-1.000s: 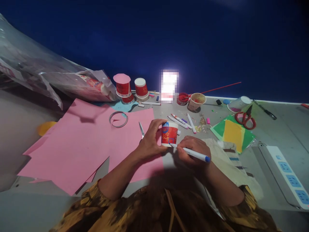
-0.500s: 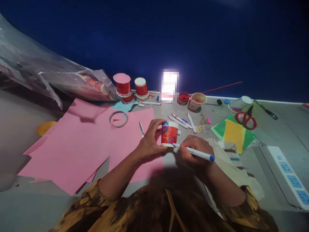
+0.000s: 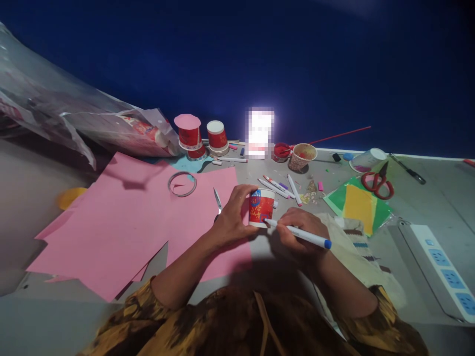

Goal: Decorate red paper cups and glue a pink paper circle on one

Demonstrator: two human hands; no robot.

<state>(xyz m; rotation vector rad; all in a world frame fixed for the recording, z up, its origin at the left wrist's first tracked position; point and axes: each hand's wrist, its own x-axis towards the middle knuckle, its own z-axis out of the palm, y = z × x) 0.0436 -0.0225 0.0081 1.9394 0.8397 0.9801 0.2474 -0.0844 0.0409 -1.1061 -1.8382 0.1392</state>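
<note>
A red and white paper cup is held between the thumb and fingers of my left hand. Blue lines are drawn on its lower right side, with blue markings near its upper left. My right hand grips a white marker with a blue end. The marker's tip touches the cup near the small blue outline. Several other markers lie behind the cup. Small scissors rest on pink paper beside my left hand.
Red cups, a lit, blurred screen and a patterned cup stand at the back. A tape ring lies on the left. Red-handled scissors, yellow paper and a power strip are on the right.
The cup has turned slightly in my left hand, and more of its blue marking shows. The marker tip has shifted a little on the blue outline.
</note>
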